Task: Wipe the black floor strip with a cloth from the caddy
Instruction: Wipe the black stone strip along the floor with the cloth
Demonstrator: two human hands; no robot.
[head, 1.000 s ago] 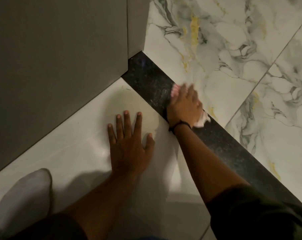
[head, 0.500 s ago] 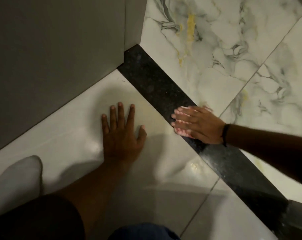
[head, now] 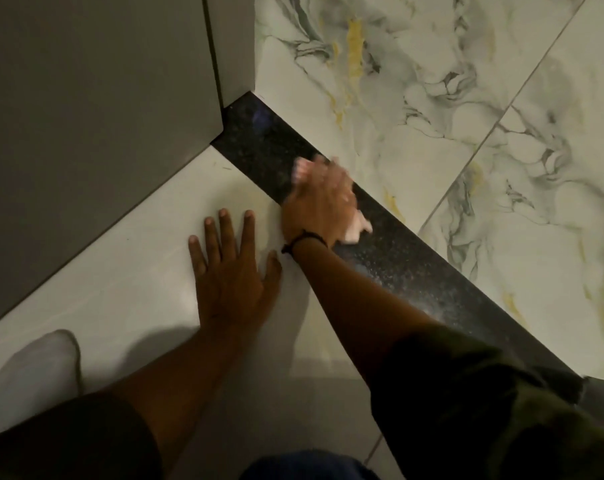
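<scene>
The black speckled floor strip runs diagonally from the grey wall corner down to the lower right. My right hand presses flat on its upper part, blurred by motion, with a pale pink-white cloth under the palm; cloth edges show past the fingertips and beside the wrist. My left hand lies flat on the plain white tile left of the strip, fingers spread, holding nothing. The caddy is not in view.
A grey wall or door panel fills the upper left and meets the strip's top end. Marbled tiles lie right of the strip. A white sock-covered foot rests at the lower left.
My right hand with the cloth has swept back up the strip toward the wall corner, the forearm now coming from below rather than from the right. The left hand stayed planted.
</scene>
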